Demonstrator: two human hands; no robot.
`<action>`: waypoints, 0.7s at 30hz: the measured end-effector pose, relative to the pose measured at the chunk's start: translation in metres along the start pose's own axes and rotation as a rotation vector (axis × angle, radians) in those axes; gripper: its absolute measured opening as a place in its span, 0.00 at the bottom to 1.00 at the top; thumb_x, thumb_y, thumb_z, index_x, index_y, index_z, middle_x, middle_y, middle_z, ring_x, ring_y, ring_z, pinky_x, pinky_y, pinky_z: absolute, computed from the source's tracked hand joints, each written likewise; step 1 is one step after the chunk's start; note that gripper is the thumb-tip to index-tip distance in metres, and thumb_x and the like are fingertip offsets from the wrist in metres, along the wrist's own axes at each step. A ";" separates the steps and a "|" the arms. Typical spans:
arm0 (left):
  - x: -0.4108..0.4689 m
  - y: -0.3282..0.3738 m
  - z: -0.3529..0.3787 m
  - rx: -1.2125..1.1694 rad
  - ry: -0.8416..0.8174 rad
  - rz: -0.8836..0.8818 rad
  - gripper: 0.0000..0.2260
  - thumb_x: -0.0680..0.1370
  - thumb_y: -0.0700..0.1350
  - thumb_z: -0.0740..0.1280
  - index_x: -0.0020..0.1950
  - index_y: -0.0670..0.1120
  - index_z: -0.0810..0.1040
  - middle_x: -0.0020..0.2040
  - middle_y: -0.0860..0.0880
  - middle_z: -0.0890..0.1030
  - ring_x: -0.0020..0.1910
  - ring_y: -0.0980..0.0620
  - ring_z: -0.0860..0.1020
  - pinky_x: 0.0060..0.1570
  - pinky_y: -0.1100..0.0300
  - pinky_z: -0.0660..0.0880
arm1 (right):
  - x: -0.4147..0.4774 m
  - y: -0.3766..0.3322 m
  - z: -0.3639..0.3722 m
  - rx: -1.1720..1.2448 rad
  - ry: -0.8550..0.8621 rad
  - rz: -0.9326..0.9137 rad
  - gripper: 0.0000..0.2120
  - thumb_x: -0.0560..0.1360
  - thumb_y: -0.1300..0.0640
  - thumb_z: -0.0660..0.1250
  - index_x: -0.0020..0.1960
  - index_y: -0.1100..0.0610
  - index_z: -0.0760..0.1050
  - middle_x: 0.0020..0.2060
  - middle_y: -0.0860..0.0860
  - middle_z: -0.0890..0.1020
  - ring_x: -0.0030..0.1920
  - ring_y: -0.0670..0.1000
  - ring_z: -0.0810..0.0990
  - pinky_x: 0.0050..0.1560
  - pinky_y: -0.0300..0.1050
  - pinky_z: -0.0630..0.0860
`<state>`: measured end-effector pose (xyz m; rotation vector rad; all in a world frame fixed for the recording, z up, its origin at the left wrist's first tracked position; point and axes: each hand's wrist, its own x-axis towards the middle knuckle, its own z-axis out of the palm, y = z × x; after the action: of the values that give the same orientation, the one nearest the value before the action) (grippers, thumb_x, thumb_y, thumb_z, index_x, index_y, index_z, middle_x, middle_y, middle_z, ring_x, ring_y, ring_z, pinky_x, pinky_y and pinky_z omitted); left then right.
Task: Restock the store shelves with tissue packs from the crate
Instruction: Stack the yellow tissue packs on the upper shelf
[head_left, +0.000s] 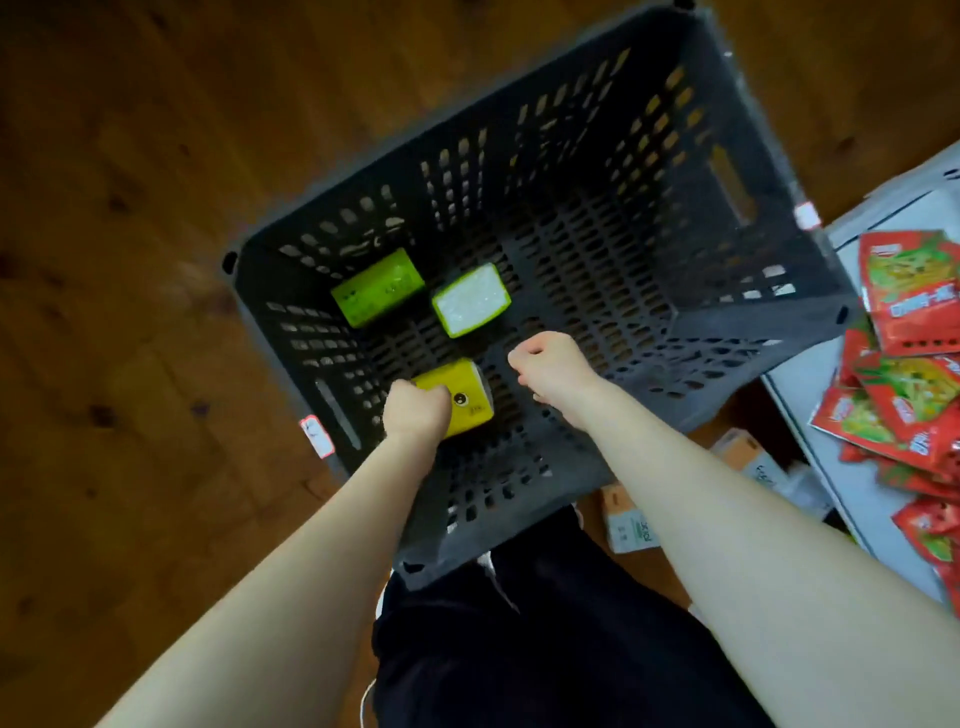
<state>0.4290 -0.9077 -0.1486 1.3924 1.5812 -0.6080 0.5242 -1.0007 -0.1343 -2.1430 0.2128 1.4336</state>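
Observation:
A dark slotted plastic crate (727, 291) stands on the wooden floor below me. Three tissue packs lie on its bottom near the left end. My left hand (415, 413) grips the nearest one, a yellow-green tissue pack (465, 397). Farther in lie a green tissue pack (376, 286) and a green pack turned with its white side up (471, 300). My right hand (550, 364) hovers inside the crate just right of the held pack, fingers curled, holding nothing that I can see.
A grey shelf (852, 483) at the right carries several red snack packets (914, 332). Boxed goods (631, 525) sit on a lower level by the crate's near corner. My dark trousers (545, 649) touch the crate's near edge. Wooden floor (130, 260) lies to the left.

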 end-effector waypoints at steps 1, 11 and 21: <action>0.017 -0.002 0.009 0.015 0.026 -0.019 0.14 0.75 0.38 0.60 0.59 0.34 0.71 0.58 0.35 0.75 0.60 0.37 0.73 0.58 0.51 0.71 | 0.021 0.005 0.006 -0.065 -0.022 0.006 0.13 0.78 0.62 0.56 0.40 0.67 0.74 0.34 0.60 0.72 0.36 0.55 0.73 0.37 0.43 0.70; 0.115 -0.021 0.058 0.109 0.174 -0.091 0.21 0.76 0.38 0.59 0.68 0.38 0.63 0.67 0.36 0.66 0.65 0.36 0.67 0.66 0.50 0.67 | 0.132 0.036 0.075 -0.419 -0.228 0.032 0.18 0.77 0.62 0.61 0.65 0.66 0.64 0.63 0.62 0.72 0.63 0.59 0.72 0.58 0.45 0.70; 0.125 -0.018 0.054 0.858 0.091 0.348 0.16 0.75 0.38 0.62 0.63 0.46 0.72 0.62 0.41 0.72 0.63 0.41 0.69 0.57 0.51 0.69 | 0.137 0.044 0.075 -0.412 -0.052 -0.140 0.09 0.75 0.62 0.61 0.51 0.60 0.78 0.54 0.60 0.79 0.56 0.61 0.77 0.54 0.47 0.74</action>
<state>0.4355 -0.8944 -0.2847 2.2857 1.1160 -1.0811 0.5030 -0.9755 -0.2936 -2.3800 -0.2717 1.5514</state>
